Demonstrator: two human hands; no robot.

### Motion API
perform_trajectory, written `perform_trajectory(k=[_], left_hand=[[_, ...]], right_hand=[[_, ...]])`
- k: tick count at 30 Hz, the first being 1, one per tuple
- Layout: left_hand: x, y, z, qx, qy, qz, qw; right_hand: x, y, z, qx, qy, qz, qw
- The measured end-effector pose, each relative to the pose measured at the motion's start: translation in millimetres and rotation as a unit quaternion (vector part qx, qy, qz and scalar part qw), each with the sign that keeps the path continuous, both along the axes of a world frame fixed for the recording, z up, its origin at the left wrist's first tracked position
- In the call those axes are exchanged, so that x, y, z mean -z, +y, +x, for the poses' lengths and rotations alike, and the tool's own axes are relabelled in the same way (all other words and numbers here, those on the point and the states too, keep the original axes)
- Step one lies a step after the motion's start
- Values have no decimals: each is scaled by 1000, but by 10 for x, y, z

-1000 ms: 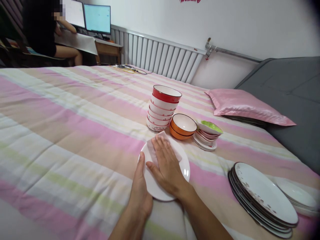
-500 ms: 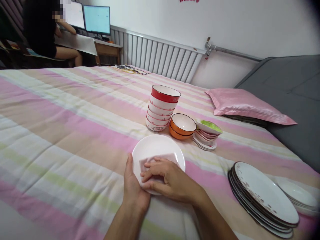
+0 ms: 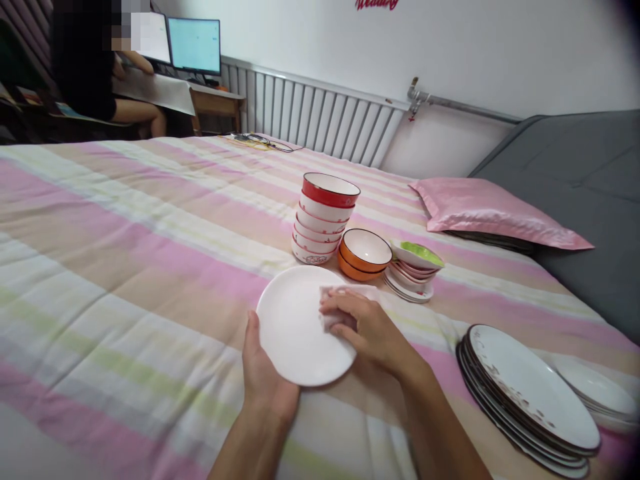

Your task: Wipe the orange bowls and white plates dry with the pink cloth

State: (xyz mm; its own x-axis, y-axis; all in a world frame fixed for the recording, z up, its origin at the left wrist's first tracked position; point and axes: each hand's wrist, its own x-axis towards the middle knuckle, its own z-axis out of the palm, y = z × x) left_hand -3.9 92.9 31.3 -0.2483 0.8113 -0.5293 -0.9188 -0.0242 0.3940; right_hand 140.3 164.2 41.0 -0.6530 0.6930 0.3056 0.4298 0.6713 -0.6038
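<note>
One plate (image 3: 295,328) inspected: I find left hand (image 3: 267,377) clamped on its rim, right hand (image 3: 370,328) clamped on a cloth (image 3: 328,321) over it

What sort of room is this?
Most likely a bedroom: a striped bedspread covers a wide, bed-like surface, with a pink pillow on it and what looks like a grey padded headboard behind.
</note>
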Motion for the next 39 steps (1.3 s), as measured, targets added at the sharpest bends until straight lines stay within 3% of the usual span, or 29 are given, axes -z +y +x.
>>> perform_trajectory(k=[6, 12, 19, 23, 28, 31, 36, 39], left_hand=[[74, -7, 38, 8, 14, 31, 999], [71, -29, 99, 12, 31, 21, 999], [32, -19, 61, 11, 31, 9, 999], [8, -13, 38, -13, 18, -10, 1000], [4, -25, 35, -20, 33, -29, 999], [2, -29, 34, -16, 37, -33, 999], [11, -38, 32, -18, 45, -24, 999], [21, -45, 28, -23, 49, -21, 998]], right_hand=[[192, 78, -126, 69, 36, 69, 995], [252, 14, -251, 105, 54, 82, 990], [225, 24, -187, 100, 38, 98, 989], [151, 23, -145, 174, 43, 114, 977], [81, 57, -1, 323, 45, 55, 944], [116, 124, 137, 363, 13, -3, 932], [241, 259, 292, 327, 129, -160, 922], [201, 273, 294, 287, 171, -203, 920]])
